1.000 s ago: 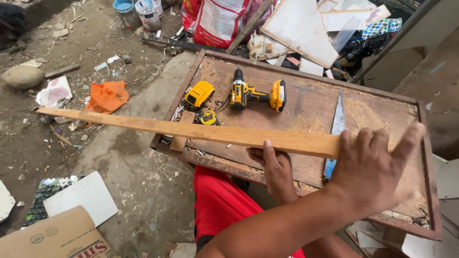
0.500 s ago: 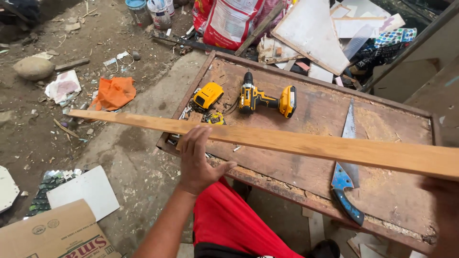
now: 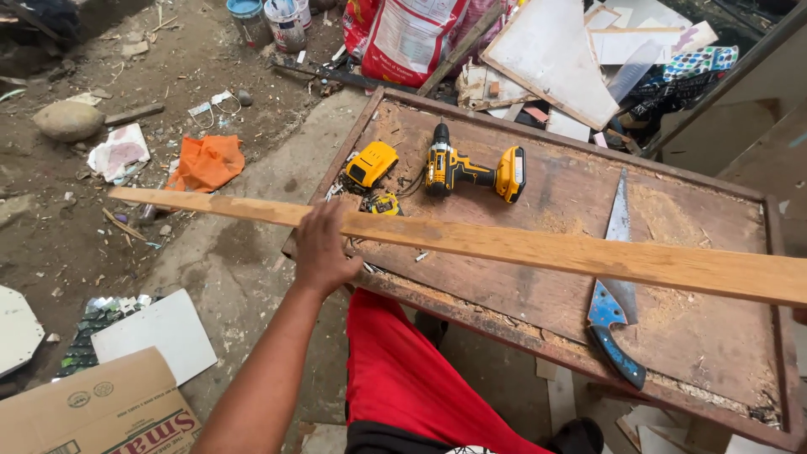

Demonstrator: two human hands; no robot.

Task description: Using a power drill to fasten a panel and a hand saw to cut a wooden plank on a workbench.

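A long pale wooden plank (image 3: 521, 248) runs level across the view, over the brown wooden table (image 3: 706, 336). My left hand (image 3: 324, 252) grips the plank's near edge at the table's left corner. Only a sliver of my right hand (image 3: 800, 316) shows below the plank at the right edge of the view. Its grip is hidden. A handsaw (image 3: 618, 244) with a blue handle lies under the plank on the right. A yellow and black cordless drill (image 3: 458, 168), a yellow battery pack (image 3: 370, 164) and a tape measure (image 3: 384, 203) lie behind the plank.
An orange cloth (image 3: 206, 161), a stone (image 3: 67, 119) and scraps litter the dirt floor on the left. A cardboard box (image 3: 109, 412) and a white board (image 3: 155, 332) lie near left. Buckets (image 3: 286, 21), a red and white sack (image 3: 412, 34) and boards stand behind the table.
The plank has shifted right across the table. My left hand went from under its middle to gripping it near the left corner, and my right hand slid out past the right edge.
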